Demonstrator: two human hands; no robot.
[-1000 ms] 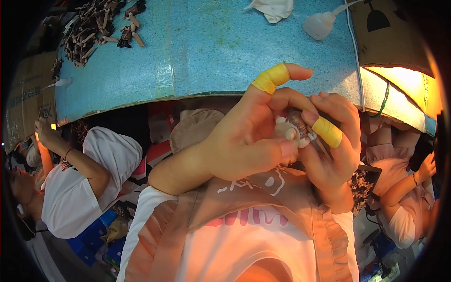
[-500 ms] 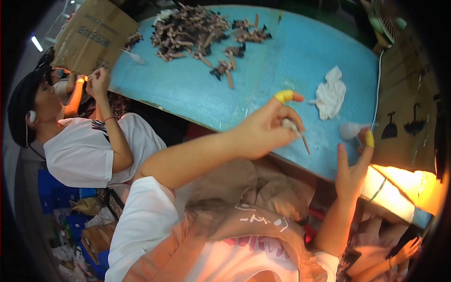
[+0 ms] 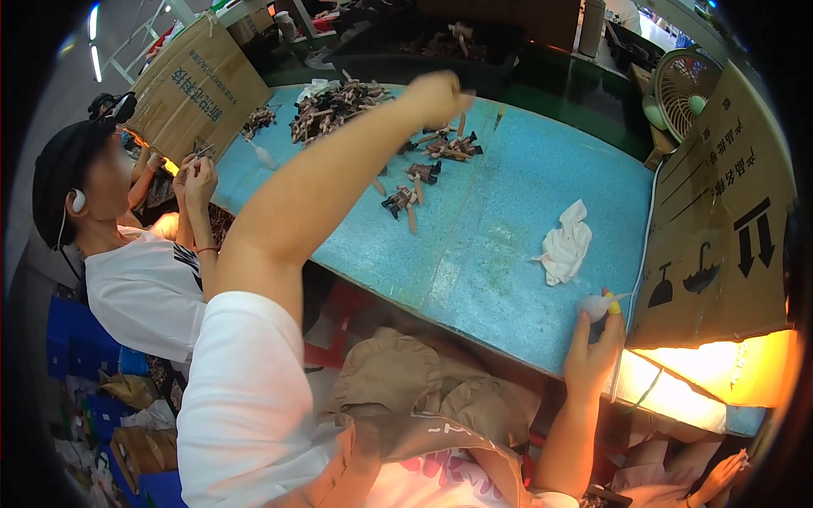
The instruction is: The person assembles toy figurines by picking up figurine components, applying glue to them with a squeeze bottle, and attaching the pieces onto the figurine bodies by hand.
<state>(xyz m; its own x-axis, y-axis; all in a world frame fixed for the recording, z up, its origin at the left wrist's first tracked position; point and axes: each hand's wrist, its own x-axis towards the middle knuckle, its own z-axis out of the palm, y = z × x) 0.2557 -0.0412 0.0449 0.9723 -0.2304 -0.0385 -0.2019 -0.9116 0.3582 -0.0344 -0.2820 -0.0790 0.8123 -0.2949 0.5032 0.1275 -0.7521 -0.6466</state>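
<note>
My right hand (image 3: 593,351), a yellow wrap on one finger, is closed around a small translucent white squeeze bottle (image 3: 595,306) with a thin nozzle. It is at the table's right front edge, beside the cardboard. My left arm stretches across the table, and my left hand (image 3: 434,100) is over its far side, near the dark bin. That hand is smeared by motion and its fingers are mostly hidden, so what it holds cannot be made out. Below it lie small brown and flesh-coloured doll-like figure parts (image 3: 453,146). More figures (image 3: 402,201) lie nearer, and a large heap (image 3: 334,110) lies left.
A crumpled white tissue (image 3: 566,243) lies on the blue table (image 3: 500,245). Cardboard sheets (image 3: 711,254) stand at right and far left (image 3: 190,93). A dark bin (image 3: 364,59) and a fan (image 3: 682,93) are behind. A co-worker (image 3: 144,279) sits at left; a bright lamp glows lower right.
My left hand has swung from the middle front to the table's far side. My right hand, open before, has taken hold of the squeeze bottle. The view has tilted up.
</note>
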